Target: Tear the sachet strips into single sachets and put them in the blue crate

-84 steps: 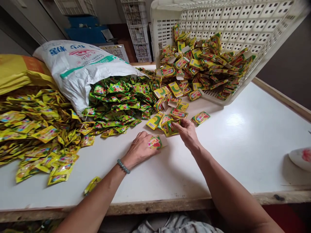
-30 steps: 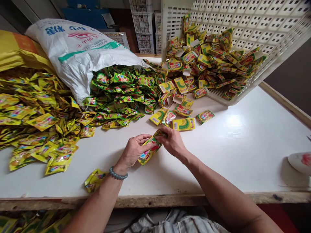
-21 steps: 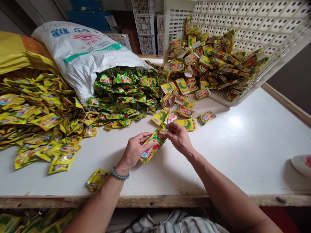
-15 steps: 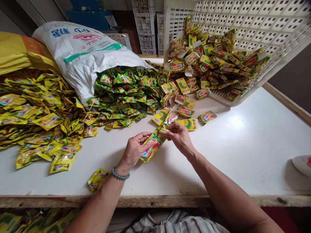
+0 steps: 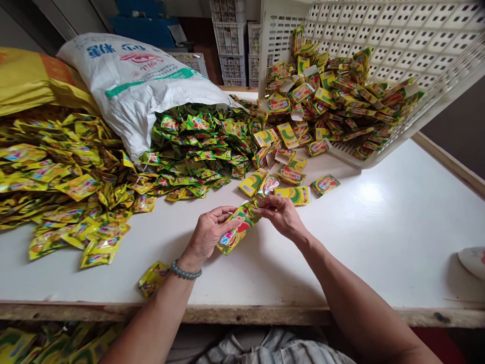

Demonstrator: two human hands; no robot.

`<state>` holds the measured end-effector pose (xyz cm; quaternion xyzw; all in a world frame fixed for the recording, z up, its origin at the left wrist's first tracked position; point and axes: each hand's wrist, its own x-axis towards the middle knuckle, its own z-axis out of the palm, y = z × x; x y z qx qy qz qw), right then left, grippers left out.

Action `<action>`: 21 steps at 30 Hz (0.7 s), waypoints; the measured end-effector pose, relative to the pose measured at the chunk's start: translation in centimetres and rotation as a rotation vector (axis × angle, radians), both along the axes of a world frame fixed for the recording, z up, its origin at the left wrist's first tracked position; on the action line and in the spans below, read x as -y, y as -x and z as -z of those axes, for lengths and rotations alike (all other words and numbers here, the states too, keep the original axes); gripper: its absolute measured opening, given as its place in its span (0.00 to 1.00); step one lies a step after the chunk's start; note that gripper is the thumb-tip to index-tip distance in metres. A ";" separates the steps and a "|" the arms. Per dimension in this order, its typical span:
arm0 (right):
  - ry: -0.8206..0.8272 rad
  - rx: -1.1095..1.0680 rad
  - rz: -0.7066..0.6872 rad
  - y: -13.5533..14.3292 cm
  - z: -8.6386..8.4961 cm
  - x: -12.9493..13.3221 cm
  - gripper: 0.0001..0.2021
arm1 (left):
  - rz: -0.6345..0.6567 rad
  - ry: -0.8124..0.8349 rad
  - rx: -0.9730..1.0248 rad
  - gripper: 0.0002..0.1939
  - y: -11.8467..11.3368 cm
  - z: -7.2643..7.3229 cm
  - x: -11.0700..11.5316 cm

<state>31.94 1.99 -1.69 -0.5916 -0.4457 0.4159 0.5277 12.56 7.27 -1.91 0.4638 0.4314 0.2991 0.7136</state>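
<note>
My left hand (image 5: 209, 233) is closed round a small yellow and green printed candy box (image 5: 234, 233), its thumb on the front and its fingers behind. The box is tilted, its upper end toward my right hand (image 5: 279, 214). Between the right thumb and fingers is a green candy packet (image 5: 254, 205), pinched at the box's upper end. How far the packet sits inside the box I cannot tell. Just beyond my hands lie several candy boxes (image 5: 291, 194) on the white table. A yellow packet (image 5: 153, 278) lies by my left wrist.
Green packets (image 5: 200, 149) spill from a white woven sack (image 5: 129, 96) at the back. Yellow packets (image 5: 71, 187) are heaped at left beside a yellow sack (image 5: 34, 83). A white plastic basket (image 5: 435, 91) lies tipped at back right, boxes spilling out. The table's wooden edge (image 5: 257, 315) runs in front.
My right hand has shifted slightly, with the green packet still pinched at the box's upper end. My left hand keeps its hold on the box. The whole view has shifted a little.
</note>
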 end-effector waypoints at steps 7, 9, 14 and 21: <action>0.039 0.003 -0.031 0.8 0.4 0.0 0.15 | 0.000 0.000 0.020 0.25 -0.1 0.0 0.1; 0.020 0.132 -0.047 1.2 0.4 0.2 0.12 | -0.007 0.005 0.027 0.25 -0.1 0.0 0.1; -0.069 0.396 0.006 2.0 0.3 0.6 0.12 | -0.075 0.032 0.067 0.26 -0.2 -0.3 0.1; -0.041 0.140 -0.043 3.6 0.9 0.7 0.15 | -0.192 0.034 0.118 0.30 -0.7 -0.7 0.2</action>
